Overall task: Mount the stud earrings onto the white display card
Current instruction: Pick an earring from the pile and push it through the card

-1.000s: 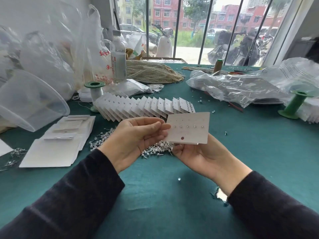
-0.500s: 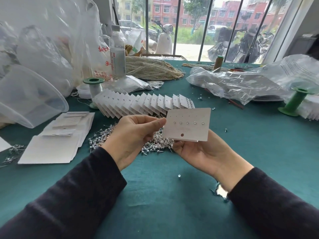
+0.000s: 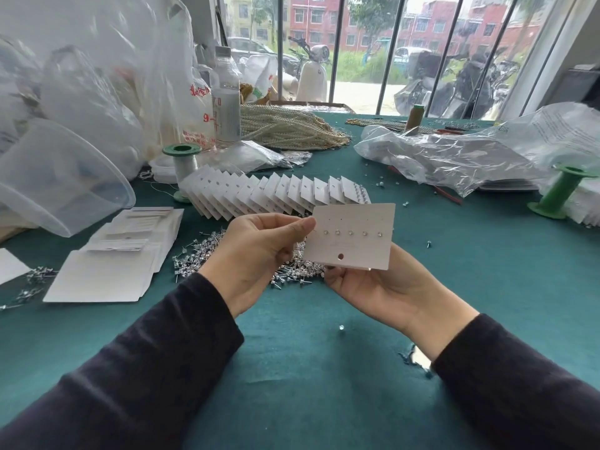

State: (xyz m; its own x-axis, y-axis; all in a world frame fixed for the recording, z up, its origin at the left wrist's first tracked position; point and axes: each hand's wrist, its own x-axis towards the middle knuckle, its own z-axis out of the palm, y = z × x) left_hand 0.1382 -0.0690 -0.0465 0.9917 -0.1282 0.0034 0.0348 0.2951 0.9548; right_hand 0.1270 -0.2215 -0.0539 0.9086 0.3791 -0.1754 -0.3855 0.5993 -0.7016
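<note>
My right hand (image 3: 380,287) grasps the white display card (image 3: 354,251) above the stud pile (image 3: 201,251); my left hand (image 3: 259,251) pinches at its left edge, stud or card I cannot tell. Pushing askew could crease it or drop a stud.

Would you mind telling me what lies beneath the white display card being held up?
Under the white display card lies a pile of loose stud earrings on the green table, showing at the card's left and lower edges. The card and the right hand holding it hide the rest.
</note>
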